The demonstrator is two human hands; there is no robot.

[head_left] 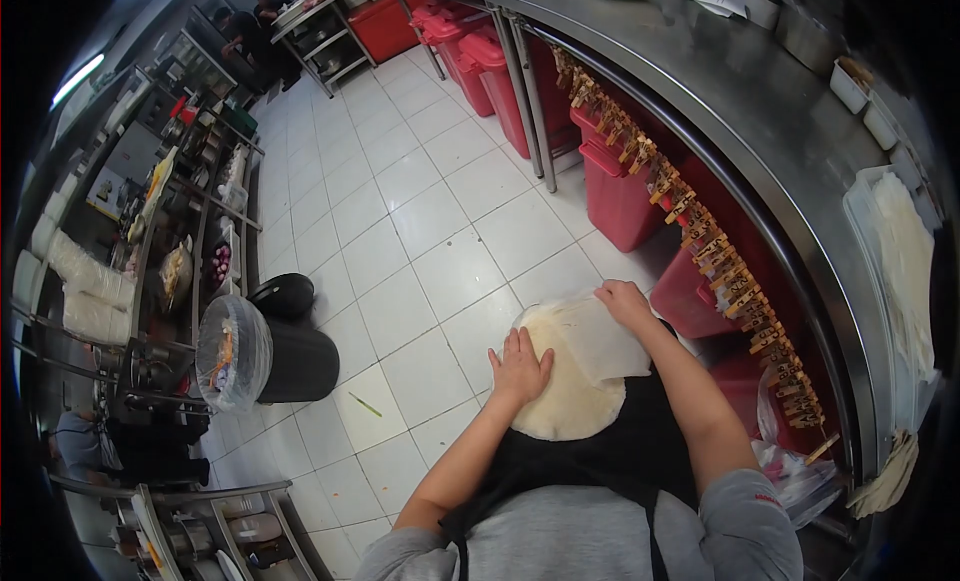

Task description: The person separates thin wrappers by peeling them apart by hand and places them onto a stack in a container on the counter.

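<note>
In front of my black apron is a round, thin, pale flatbread (565,406), like a large tortilla. A whitish translucent sheet (608,343) lies over its upper right part, one corner hanging toward the apron. My left hand (520,369) rests on the left side of the flatbread, its fingers spread. At the upper right edge, the fingers of my right hand (623,301) are closed on the sheet. Whether they also grip the flatbread's rim is hidden. What supports the flatbread from below cannot be seen.
A steel counter (740,111) curves along my right, with clothespins (705,246) hanging below its edge and red bins (615,186) underneath. A plastic container (890,281) of pale sheets sits there. At left stand a lined black bin (300,364) and shelves. People (240,36) are far off.
</note>
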